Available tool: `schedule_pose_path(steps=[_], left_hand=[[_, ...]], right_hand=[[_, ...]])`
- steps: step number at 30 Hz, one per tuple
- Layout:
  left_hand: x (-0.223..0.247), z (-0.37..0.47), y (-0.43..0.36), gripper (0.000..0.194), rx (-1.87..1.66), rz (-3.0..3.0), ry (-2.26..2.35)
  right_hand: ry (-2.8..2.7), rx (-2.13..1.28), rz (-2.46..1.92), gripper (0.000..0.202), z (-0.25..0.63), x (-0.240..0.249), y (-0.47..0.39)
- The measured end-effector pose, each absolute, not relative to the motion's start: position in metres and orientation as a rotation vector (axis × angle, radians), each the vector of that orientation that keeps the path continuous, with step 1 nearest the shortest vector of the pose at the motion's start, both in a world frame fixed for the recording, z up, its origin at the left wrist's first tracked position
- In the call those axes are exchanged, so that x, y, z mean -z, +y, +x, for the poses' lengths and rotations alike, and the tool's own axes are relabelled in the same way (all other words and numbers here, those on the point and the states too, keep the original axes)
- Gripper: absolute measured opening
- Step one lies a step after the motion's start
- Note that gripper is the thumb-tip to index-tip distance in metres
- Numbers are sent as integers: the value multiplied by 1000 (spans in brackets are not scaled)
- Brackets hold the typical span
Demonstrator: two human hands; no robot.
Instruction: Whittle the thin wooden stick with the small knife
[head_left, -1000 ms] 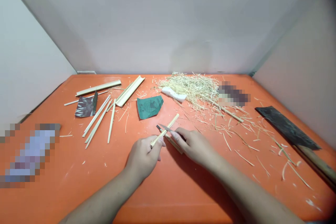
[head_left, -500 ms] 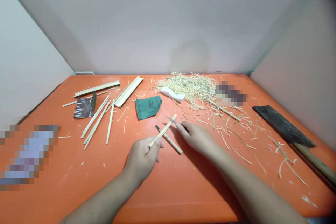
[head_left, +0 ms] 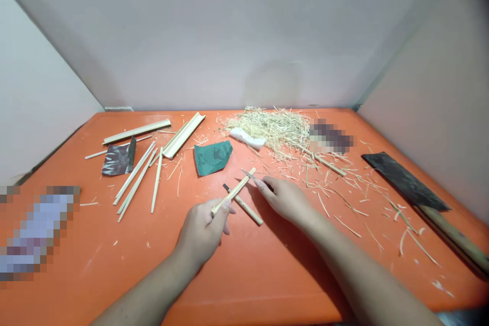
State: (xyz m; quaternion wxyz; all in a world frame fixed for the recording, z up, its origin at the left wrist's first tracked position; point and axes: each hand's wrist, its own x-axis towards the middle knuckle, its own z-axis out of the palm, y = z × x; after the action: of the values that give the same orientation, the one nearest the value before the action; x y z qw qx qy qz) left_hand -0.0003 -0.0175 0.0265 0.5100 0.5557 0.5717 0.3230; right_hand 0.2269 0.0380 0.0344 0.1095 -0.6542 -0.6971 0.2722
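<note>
My left hand (head_left: 202,229) is closed around the near end of a pale split bamboo strip (head_left: 239,188), which slants up and away to the right. Pinched in my right hand (head_left: 280,196) is a small knife (head_left: 247,173); its thin blade lies across the strip near the far end, and its handle is hidden by my fingers. Beneath the strip, a chisel (head_left: 248,212) with a wooden handle and a dark tip rests on the orange table (head_left: 237,285). A piece of green sandpaper (head_left: 213,158) lies just beyond my hands.
Several thin bamboo sticks (head_left: 134,173), a folded dark sandpaper piece (head_left: 116,159) and wider bamboo strips (head_left: 185,136) lie at left. Shavings (head_left: 277,125) are heaped at the back beside crumpled white paper (head_left: 247,138). A cleaver (head_left: 405,178) lies at right. Two items are pixelated.
The whole view has shifted slightly to the left. Both hands keep their grips, and the blade stays near the strip's far end with hardly any visible movement.
</note>
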Motion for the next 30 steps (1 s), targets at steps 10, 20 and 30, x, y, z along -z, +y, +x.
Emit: schedule_pose_path(steps=[10,20,30], left_hand=[[-32,6,-13,54,-770,1144,1047],[-24,7,-14,54,-590,1168,927],[-21,6,-17,56,-564,1247,1012]], right_hand=[[-1204,-1291,-1345,52,219,-39,32],[-1149,-1371,-1201,40,220,-45,25],[-1252,-1385,-1139,36,206,-37,17]])
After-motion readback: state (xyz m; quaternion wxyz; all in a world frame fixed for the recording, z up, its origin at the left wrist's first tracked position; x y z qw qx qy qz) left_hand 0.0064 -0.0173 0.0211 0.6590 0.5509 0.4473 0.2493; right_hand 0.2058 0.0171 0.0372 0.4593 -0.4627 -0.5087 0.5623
